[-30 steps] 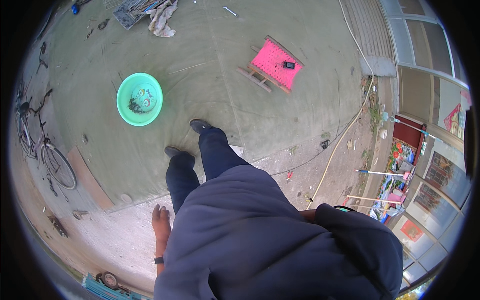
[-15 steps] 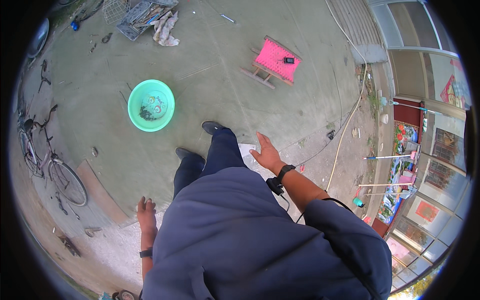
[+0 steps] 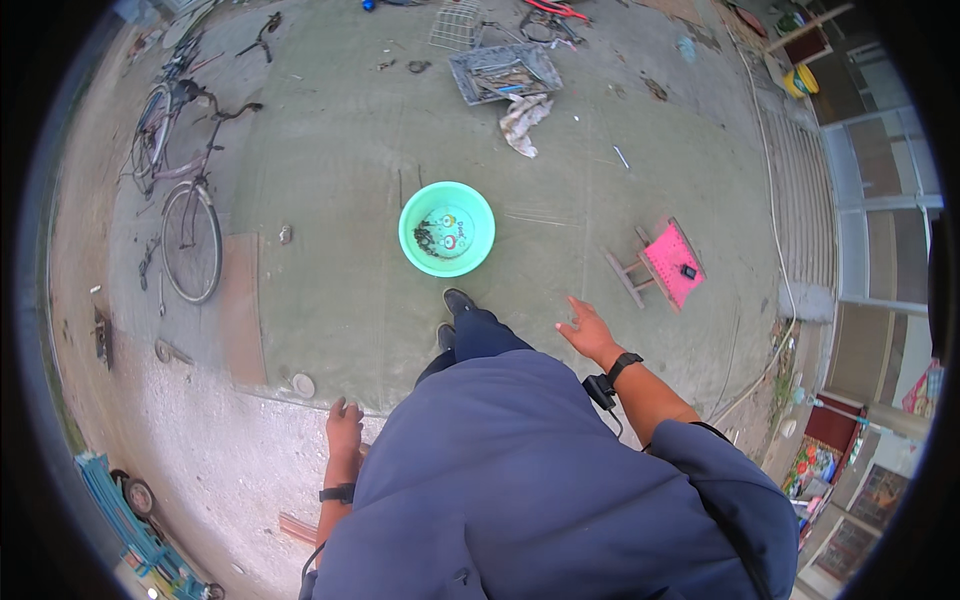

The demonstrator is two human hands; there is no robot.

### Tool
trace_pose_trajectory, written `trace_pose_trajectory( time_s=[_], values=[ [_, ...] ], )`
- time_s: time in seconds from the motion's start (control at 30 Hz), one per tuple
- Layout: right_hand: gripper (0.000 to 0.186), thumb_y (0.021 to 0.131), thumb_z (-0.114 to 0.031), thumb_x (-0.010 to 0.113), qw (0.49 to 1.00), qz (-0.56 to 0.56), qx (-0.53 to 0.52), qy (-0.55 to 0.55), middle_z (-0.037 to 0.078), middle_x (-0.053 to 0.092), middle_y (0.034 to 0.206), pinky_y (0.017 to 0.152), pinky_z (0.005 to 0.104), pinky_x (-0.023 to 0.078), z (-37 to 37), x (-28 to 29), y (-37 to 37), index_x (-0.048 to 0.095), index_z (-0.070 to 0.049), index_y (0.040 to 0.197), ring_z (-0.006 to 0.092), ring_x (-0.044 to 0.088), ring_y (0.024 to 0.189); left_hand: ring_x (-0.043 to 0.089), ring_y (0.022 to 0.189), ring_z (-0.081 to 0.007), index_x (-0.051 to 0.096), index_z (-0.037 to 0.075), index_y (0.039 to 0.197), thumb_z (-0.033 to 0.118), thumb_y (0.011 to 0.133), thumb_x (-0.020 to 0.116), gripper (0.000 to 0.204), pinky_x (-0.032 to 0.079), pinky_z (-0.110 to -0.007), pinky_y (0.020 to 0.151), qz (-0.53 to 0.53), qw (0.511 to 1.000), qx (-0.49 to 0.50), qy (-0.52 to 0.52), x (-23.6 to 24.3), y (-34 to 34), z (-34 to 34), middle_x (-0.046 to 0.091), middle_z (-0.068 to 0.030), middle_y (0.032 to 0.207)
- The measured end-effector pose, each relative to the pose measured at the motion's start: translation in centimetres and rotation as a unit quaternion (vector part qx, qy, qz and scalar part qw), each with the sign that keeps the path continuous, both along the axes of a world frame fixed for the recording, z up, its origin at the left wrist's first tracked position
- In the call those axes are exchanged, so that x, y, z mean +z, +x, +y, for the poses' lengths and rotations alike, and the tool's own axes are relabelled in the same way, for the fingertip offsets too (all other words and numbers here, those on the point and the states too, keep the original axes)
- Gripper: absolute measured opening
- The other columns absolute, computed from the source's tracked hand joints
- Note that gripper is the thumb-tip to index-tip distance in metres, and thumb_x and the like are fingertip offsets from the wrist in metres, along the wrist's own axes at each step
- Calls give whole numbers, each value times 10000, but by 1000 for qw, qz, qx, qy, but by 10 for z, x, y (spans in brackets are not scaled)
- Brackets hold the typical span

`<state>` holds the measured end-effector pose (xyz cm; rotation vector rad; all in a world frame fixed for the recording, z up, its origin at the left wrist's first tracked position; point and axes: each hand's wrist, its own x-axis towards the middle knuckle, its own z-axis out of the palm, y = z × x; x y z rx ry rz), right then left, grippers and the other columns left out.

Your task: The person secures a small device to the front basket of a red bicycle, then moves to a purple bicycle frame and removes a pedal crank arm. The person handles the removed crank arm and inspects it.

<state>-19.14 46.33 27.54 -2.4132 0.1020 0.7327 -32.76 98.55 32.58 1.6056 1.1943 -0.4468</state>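
Observation:
My right hand (image 3: 585,333), fingers apart and empty, hangs over the green ground sheet (image 3: 340,150) at the right of my body. My left hand (image 3: 344,430) is lower on the left, fingers loosely apart, holding nothing. Ahead of my feet is a mint-green plastic basin (image 3: 471,256) with small dark bits at its bottom and cartoon prints. To its right stands a small folding stool (image 3: 668,250) with a pink woven seat and a small black device (image 3: 688,271) on it.
Bicycles (image 3: 190,240) are at the left. Farther ahead lie a grey tray (image 3: 464,77) of tools, a white cloth (image 3: 522,125) and a wire rack (image 3: 455,22). A pale hose (image 3: 785,280) runs along the glazed house front (image 3: 880,240). A teal cart (image 3: 113,505) is at the lower left.
The view has swung left, moving the basin, stool and bicycles rightward or upward in it. My feet are nearer the basin. My right hand, hidden a second ago, has come out beside me.

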Motion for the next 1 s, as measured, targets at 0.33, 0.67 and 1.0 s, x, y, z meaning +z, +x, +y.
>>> trace_pose_trajectory(
  time_s=[0.33, 0.67, 1.0],
  values=[
    [757, 861, -350, 717, 995, 40, -5, 96, 265, 505, 1401, 1038, 398, 443, 59, -37, 160, 408, 10, 1451, 355, 553, 1247, 665, 945, -216, 476, -85, 1377, 244, 922, 607, 577, 506, -315, 854, -62, 988, 121, 79, 17, 14, 19, 692, -191, 1084],
    [797, 851, -358, 736, 994, 46, 57, 76, 251, 592, 1310, 1022, 391, 451, 199, -48, 268, 388, 4, 1470, 338, 584, 1219, 661, 883, -195, 489, -70, 1377, 236, 902, 623, 581, 522, -315, 766, -12, 964, 259, 66, 7, -3, 100, 687, -163, 1070],
    [843, 892, -354, 716, 971, 109, 80, 196, 176, 487, 1440, 831, 371, 534, 420, 15, 324, 258, -98, 1552, 250, 623, 1090, 672, 914, -197, 489, -46, 1381, 251, 916, 621, 568, 523, -313, 789, -40, 972, 208, 102, 6, 58, 306, 693, -176, 1059]
  ],
)
